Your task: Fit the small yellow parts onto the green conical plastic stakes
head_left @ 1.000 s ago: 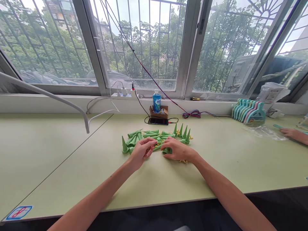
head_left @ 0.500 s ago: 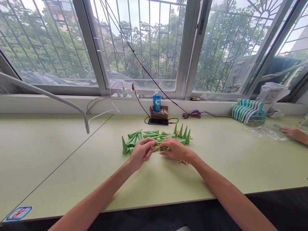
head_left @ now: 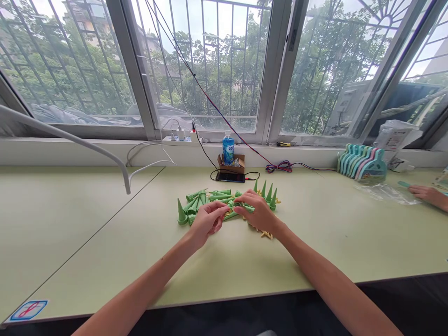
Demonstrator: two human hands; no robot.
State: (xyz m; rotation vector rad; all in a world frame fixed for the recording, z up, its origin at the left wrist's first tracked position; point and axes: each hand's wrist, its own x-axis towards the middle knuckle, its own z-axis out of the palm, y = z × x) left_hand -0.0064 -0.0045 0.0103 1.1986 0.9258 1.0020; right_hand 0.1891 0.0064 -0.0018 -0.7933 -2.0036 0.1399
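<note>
My left hand (head_left: 209, 222) is closed in a pinch at the front of a pile of green plastic cones (head_left: 192, 205). What its fingertips hold is too small to make out. My right hand (head_left: 259, 213) arches over the pile's right part, thumb and fingers apart; green pieces show between them, and none is plainly gripped. Several cones stand upright, one green cone (head_left: 181, 213) at the left and others, including a green cone (head_left: 269, 192), at the right. Small yellow pegs (head_left: 266, 234) lie beside my right wrist. More yellow bits are mixed into the pile.
Behind the pile lie a phone (head_left: 230, 177) with a cable and a small carton (head_left: 238, 163) by a blue bottle (head_left: 228, 148). Bundled wires (head_left: 280, 166) lie farther right. Teal and pink hangers (head_left: 364, 162) stand near another person's hand (head_left: 429, 195). A white bent tube (head_left: 105, 151) reaches in from the left.
My right hand has moved slightly up and away from me, its thumb and fingers shifting over the pile. More yellow pegs show beneath it. My left hand stays nearly in place.
</note>
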